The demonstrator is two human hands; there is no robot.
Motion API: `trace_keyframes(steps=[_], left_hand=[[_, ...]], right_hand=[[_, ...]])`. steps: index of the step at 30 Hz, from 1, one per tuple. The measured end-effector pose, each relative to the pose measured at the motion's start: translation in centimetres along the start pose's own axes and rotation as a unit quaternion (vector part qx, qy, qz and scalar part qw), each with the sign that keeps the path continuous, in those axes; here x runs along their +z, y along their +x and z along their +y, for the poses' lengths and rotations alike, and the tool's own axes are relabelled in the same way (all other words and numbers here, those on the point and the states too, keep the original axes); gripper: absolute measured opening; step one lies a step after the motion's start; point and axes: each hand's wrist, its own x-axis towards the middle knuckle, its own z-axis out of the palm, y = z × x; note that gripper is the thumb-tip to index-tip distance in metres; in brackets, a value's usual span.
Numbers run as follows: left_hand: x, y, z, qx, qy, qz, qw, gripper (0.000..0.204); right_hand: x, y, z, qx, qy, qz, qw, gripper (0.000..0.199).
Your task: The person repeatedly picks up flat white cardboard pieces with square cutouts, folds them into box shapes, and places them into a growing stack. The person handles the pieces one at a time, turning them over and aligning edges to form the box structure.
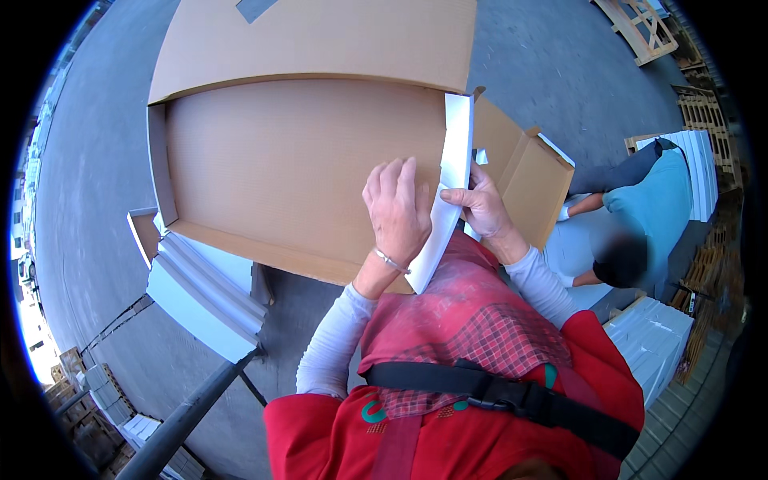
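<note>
Grey floor (532,56) spreads beyond the box (288,176); your right hand (483,206) pinches its right flap (458,140), your left hand (397,214), fingers loosely bent, just beside.

The box (304,160) is matt cardboard, its side flap (458,144) smooth and glossier, the apron (436,316) cloth.

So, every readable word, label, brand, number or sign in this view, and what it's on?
None that can be read.
Shallow brown cardboard box: no print seen.
Long white folded strip along its right side: no print seen.
Curved green marks on the red clothing: no word readable.
White stacked flat pieces, right: too small and blurred to tell.
</note>
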Motion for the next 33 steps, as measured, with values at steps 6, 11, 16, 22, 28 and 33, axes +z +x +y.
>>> trace_keyframes(steps=[6, 11, 16, 22, 28, 33], left_hand=[[-1.7, 11.1, 0.1, -0.193, -0.467, -0.172, 0.845, 0.054], [-1.9, 12.6, 0.6, -0.253, -0.506, -0.132, 0.814, 0.055], [-2.4, 12.6, 1.4, -0.298, -0.491, -0.105, 0.812, 0.042], [-5.0, 11.8, 1.7, -0.295, -0.572, -0.074, 0.762, 0.029], [-4.5, 10.7, -0.3, -0.292, -0.580, -0.078, 0.757, 0.033], [-3.9, 11.1, -0.5, -0.284, -0.543, -0.094, 0.785, 0.029]], right_hand=[[1.3, 0.6, -0.6, 0.033, -0.010, -0.031, 0.999, 0.060], [1.4, 1.5, -0.6, 0.021, -0.059, -0.055, 0.997, 0.062], [1.5, 1.0, -0.7, 0.012, -0.074, -0.076, 0.994, 0.069], [3.2, 0.8, -2.2, -0.019, -0.114, -0.108, 0.987, 0.085], [3.1, 0.8, -2.2, -0.012, -0.141, -0.114, 0.983, 0.079], [1.3, 2.0, -1.4, 0.046, -0.120, -0.142, 0.982, 0.082]])
